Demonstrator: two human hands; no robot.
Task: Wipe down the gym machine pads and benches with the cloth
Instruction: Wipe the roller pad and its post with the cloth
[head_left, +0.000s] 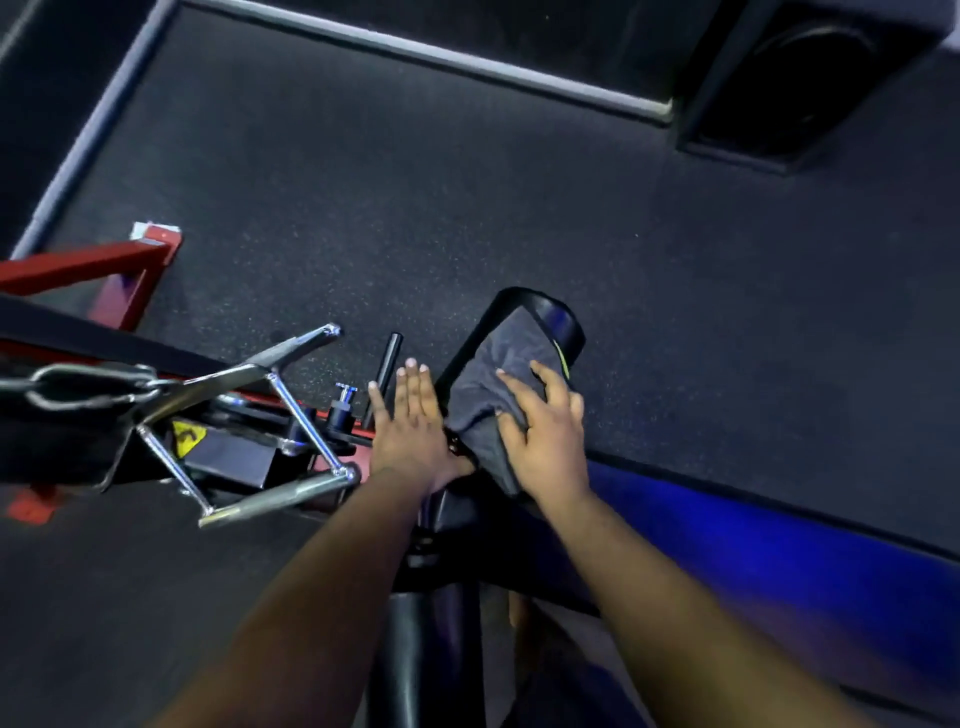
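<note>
While the right hand (545, 431) presses the grey cloth (498, 395) flat-fingered onto the black pad (563, 325), the left hand (410, 426) lies open alongside.

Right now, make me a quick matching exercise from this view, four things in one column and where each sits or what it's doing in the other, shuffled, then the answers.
1. cloth
2. left hand
3. chrome handle
4. right hand

A. hangs from a chain at left
B. presses the cloth
C. draped over the black pad
D. flat, fingers straight, beside the pad

Pairs: 1-C, 2-D, 3-A, 4-B
</note>
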